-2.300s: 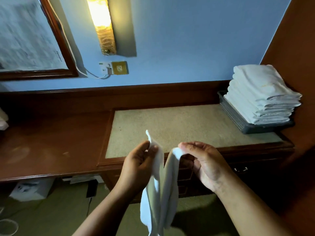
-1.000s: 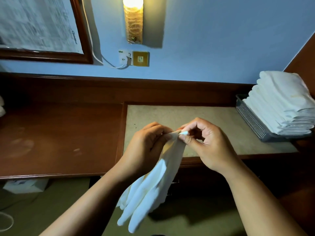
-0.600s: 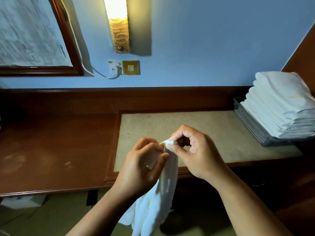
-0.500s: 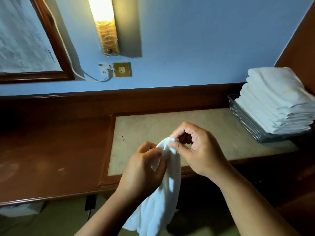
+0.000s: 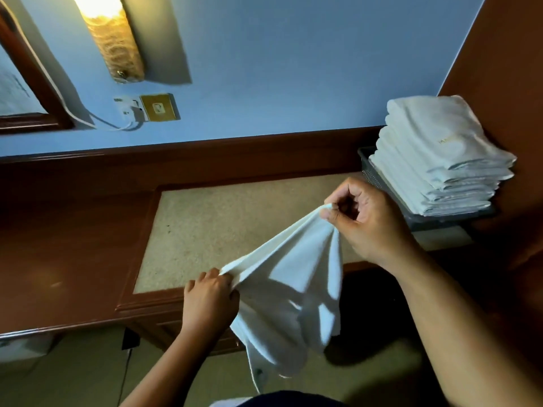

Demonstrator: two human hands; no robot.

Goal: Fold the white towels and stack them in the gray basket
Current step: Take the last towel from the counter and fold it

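A white towel (image 5: pixel 293 292) hangs in the air in front of the desk, stretched along its top edge between both hands. My left hand (image 5: pixel 209 304) pinches its lower left corner near the desk's front edge. My right hand (image 5: pixel 370 218) pinches the other corner higher up, over the beige desk inlay (image 5: pixel 223 218). The rest of the cloth droops below in loose folds. At the far right stands the gray basket (image 5: pixel 372 174), holding a tall stack of folded white towels (image 5: pixel 435 160) that rises well above its rim.
The dark wooden desk (image 5: pixel 67 245) runs along a blue wall. A lit wall lamp (image 5: pixel 114 39), a brass socket (image 5: pixel 158 107) with a white plug and cable, and a framed mirror's corner (image 5: pixel 26 92) hang above. A brown wooden panel (image 5: pixel 499 69) closes off the right side.
The hands held the towel bunched close together; now they have drawn apart, left hand down and left, right hand up and right, spreading the towel's edge taut.
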